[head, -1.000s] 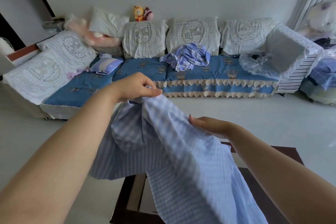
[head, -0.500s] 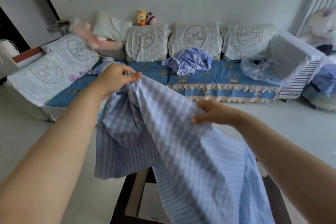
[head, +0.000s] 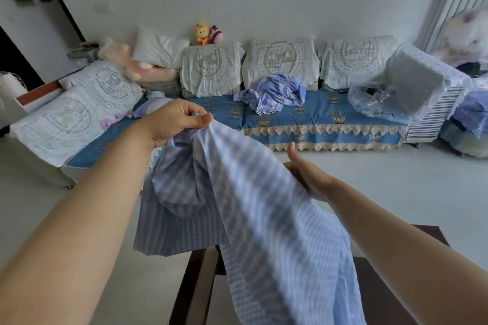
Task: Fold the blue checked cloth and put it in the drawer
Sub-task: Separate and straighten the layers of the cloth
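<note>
Pale blue and white checks on the cloth [head: 253,192], turning to fine stripes toward its lower hem. Deep blue with golden sprigs on the sofa cover [head: 317,116], cream lace along its front edge. White lace over the back cushions [head: 280,63]. Lavender-blue on the crumpled garment [head: 274,95]. Dark brown on the wooden table [head: 192,285]. Yellow-orange and pink on two plush toys [head: 208,34].
</note>
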Available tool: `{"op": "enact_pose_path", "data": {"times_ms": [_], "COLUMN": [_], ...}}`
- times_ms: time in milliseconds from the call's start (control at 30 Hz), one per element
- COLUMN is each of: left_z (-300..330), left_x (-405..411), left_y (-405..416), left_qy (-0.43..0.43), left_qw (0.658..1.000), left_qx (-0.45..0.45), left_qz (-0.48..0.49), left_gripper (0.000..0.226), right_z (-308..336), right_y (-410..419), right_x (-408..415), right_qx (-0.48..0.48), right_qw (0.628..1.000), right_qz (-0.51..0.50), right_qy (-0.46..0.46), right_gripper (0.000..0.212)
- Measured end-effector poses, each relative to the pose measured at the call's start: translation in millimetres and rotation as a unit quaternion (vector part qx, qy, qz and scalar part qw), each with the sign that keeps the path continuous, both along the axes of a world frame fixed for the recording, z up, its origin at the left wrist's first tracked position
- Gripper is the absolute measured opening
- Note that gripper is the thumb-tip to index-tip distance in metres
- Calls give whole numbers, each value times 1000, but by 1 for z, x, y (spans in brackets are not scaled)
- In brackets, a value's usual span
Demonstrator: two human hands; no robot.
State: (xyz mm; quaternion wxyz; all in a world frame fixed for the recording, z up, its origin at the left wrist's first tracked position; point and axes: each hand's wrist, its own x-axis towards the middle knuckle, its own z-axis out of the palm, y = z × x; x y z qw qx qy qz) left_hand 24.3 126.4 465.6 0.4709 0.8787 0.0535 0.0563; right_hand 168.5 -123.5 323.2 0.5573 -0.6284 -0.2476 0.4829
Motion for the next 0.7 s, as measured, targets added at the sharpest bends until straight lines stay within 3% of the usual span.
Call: {"op": "enact_pose_path", "data": {"times_ms": [100,300,467,600,700], "left_z": [-2,-6,-8,-5,-9], "left_x": [5,2,-1,0,3], "left_y": [-8,-6,10,32,49], "left_qy": [30,36,20,-14,-31], "left_qw": [999,998,999,999,994], "left_qx": [-10,-15,-30,-25,-23], "left_qz": [-37,-44,-26,40,104], "left_gripper": [92,96,100,106,64], "right_z": [18,28,17,-3,-2], "right_y": [15,15,0,-17,-28], "right_x": [-13,7,18,22,24], "right_qx": [33,20,-130,-118,-91], "right_qw": [998,995,964,971,976], "right_qz": [51,94,136,100,101], "right_qy": [24,-8,-186,-184,-169], "right_gripper": [80,102,102,84,47]}}
